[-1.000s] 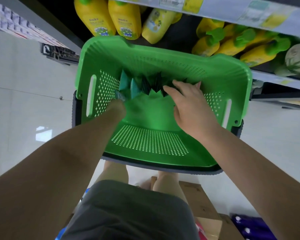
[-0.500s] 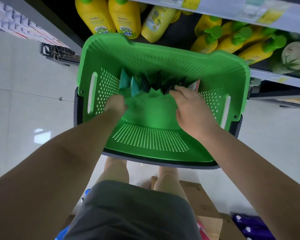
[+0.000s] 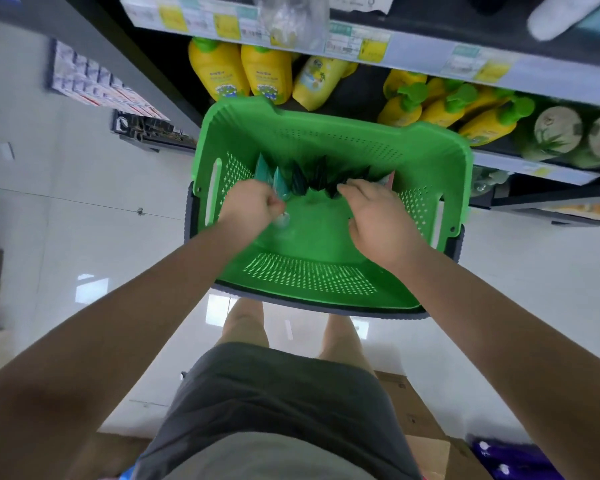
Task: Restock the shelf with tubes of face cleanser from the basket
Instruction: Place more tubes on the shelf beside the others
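The shelf (image 3: 430,60) runs across the top of the view with price tags along its edge, and its lower tier is packed with yellow bottles (image 3: 267,72) and pale round jars (image 3: 556,128), so from here no open slot for the cleanser shows. Just in front of it sits the green basket (image 3: 326,140), raised to about thigh level on a dark base that is mostly hidden, which puts its contents within easy reach of a standing person and close to the shelf. The tubes (image 3: 309,176) stand in a tight row along the basket's far wall, crimped ends up, teal ones at the left and darker ones toward the right, an arrangement that lets them be pinched out one or a few at a time. Both hands are inside the basket at that row. The left hand (image 3: 250,206) is curled closed around a teal tube at the left end, apparently gripping it for a lift. The right hand (image 3: 381,216) lies loosely open, palm down, fingertips on the dark tubes; whether it has one pinched I cannot tell. The floor (image 3: 84,188) is glossy pale tile reflecting ceiling light, with cardboard boxes (image 3: 416,420) near the person's feet.
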`<state>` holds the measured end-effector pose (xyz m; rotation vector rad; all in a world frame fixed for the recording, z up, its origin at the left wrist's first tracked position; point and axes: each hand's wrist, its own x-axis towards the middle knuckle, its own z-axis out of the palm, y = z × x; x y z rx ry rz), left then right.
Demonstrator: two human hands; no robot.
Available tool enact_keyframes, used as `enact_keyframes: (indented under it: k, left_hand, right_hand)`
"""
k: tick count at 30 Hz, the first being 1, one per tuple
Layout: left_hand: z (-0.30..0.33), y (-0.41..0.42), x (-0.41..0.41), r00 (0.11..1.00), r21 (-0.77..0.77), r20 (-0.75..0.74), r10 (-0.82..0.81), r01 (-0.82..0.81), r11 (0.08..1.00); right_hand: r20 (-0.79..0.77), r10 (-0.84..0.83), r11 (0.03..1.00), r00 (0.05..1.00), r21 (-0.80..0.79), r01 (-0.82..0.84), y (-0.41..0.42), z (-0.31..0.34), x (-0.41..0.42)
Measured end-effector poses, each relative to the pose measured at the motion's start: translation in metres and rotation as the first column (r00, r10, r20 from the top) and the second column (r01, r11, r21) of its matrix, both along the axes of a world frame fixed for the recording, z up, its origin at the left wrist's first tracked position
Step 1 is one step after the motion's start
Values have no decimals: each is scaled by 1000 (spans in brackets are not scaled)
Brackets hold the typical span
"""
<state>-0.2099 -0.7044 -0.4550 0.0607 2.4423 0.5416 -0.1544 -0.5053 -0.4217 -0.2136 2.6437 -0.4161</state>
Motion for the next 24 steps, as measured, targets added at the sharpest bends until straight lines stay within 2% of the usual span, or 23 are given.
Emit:
enact_keyframes:
  k: [3, 5, 9, 12, 16, 20, 22, 24]
  left_hand:
    - [56, 5, -2, 986, 117, -162, -36, 55, 992]
    - [96, 8, -4, 966, 213, -260, -4, 62, 975]
    - [180, 14, -19, 947, 369, -315, 65, 59, 927]
    - [245, 22, -28, 935, 445, -346, 81, 88, 891]
    - [320, 32, -38, 913, 568, -390, 119, 137, 812]
    - [379, 42, -40, 873, 662, -465, 145, 235, 712]
    - [404, 47, -37, 836, 681, -529, 146, 316, 661]
    - [425, 50, -36, 822, 723, -552, 138, 390, 570]
  right_hand:
    - [-9, -13, 999, 1000, -29, 13, -5, 17, -5]
    - [-19, -41, 997, 999, -72, 40, -9, 31, -10]
    - [-33, -91, 977, 995, -196, 83, -15, 70, -29]
    - [-66, -190, 930, 980, -333, 158, -16, 111, -44]
    - [-176, -342, 856, 923, -463, 229, -15, 171, -57]
    - [-262, -458, 768, 849, -598, 229, -13, 226, -67]
    - [-272, -504, 724, 820, -651, 229, -13, 251, -69]
    - [-239, -536, 655, 810, -722, 221, -12, 273, -71]
